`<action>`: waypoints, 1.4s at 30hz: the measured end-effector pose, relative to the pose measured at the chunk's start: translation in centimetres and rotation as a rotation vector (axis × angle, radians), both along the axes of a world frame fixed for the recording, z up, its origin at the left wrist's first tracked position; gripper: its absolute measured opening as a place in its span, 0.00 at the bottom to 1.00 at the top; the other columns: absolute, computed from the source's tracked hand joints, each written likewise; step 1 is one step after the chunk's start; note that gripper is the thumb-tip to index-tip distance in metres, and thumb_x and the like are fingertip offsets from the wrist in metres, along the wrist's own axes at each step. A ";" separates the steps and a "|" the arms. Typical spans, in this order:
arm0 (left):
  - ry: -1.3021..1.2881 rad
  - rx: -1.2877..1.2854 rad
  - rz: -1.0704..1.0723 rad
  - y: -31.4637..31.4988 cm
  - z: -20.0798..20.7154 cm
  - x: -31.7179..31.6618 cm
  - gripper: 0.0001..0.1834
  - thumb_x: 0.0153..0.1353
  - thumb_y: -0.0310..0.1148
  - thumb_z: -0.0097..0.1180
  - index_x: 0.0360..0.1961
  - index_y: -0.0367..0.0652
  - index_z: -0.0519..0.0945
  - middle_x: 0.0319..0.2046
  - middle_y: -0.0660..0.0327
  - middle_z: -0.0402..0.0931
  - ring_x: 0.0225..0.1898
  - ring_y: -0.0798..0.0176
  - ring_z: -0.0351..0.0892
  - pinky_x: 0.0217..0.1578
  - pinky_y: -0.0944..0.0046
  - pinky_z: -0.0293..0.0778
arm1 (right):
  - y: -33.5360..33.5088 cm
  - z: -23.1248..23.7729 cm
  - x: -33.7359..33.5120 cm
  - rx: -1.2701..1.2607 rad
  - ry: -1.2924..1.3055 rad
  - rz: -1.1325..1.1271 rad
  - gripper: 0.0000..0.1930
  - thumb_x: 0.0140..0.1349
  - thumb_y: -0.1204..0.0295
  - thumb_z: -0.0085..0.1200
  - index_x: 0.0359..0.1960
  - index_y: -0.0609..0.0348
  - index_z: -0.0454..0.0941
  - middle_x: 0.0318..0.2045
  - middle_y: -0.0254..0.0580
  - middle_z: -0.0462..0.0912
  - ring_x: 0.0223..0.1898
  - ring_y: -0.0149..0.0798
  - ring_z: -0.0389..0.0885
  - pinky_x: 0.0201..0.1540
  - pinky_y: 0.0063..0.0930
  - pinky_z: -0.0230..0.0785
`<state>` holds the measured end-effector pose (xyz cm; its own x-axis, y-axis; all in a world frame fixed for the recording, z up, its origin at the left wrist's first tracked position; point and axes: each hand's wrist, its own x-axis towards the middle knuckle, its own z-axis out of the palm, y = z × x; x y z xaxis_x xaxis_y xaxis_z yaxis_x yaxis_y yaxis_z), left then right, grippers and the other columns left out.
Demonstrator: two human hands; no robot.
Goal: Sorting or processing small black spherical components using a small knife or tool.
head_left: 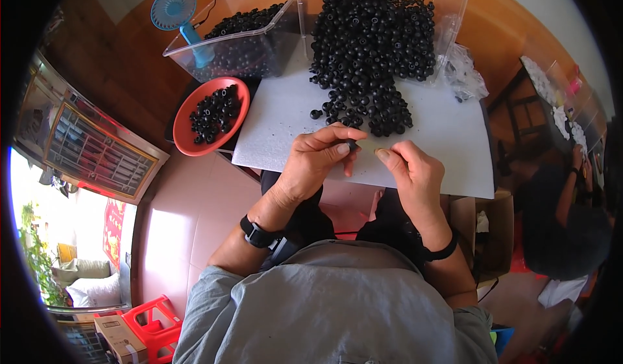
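Note:
Above the near part of the white board [448, 156], my two hands meet. Between thumb and fingers, my left hand [311, 159] pinches a small round black plastic piece [352, 144]. My right hand [416, 172] is closed on a thin pale strip, like a small blade [368, 144], whose tip points at the black piece. Whether the tip touches it I cannot tell. Just beyond my hands, a heap of round black pieces with holes [373, 39] spills out of a transparent bin onto the board.
An orange-red bowl [183, 130] with black pieces stands left of the board. Behind it are another transparent bin [285, 49] of black pieces and a blue fan [188, 33]. A crumpled plastic bag [464, 72] lies at the right. Another person [568, 234] sits far right.

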<state>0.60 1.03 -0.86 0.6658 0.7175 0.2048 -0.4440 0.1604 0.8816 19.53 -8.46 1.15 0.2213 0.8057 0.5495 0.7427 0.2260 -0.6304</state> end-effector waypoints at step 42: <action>-0.026 0.068 0.068 -0.7 -0.3 0.1 0.14 0.70 0.21 0.53 0.55 0.29 0.81 0.46 0.55 0.75 0.42 0.61 0.77 0.35 0.64 0.80 | -0.2 -0.6 -0.5 0.041 0.007 -0.020 0.12 0.65 0.65 0.64 0.27 0.57 0.78 0.21 0.39 0.79 0.20 0.43 0.78 0.23 0.35 0.66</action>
